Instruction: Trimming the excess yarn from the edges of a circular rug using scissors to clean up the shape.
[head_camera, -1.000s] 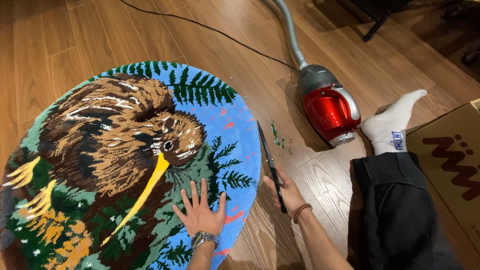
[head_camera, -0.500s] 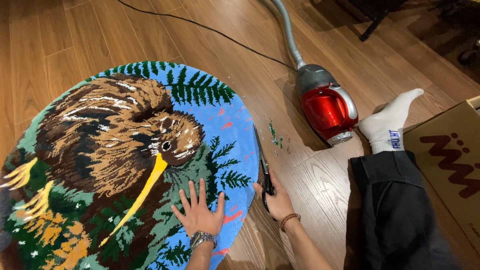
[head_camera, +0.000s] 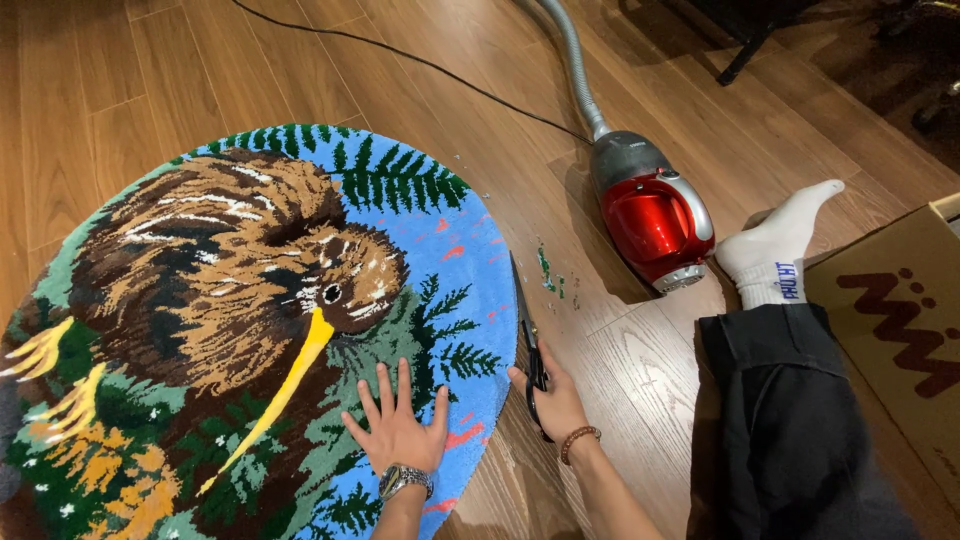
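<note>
A round tufted rug with a brown long-beaked bird, green ferns and a blue ground lies on the wooden floor. My left hand presses flat on its lower right part, fingers spread, with a watch on the wrist. My right hand grips black scissors at the rug's right edge. The blades point away from me along that edge. A bead bracelet sits on my right wrist.
A red and grey vacuum cleaner with a grey hose lies to the right of the rug. Green yarn scraps dot the floor between them. My leg in dark trousers and a white sock stretches out beside a cardboard box. A black cable crosses the floor.
My right hand has moved with the scissors in toward the rug's right edge. My left hand has stayed flat on the rug.
</note>
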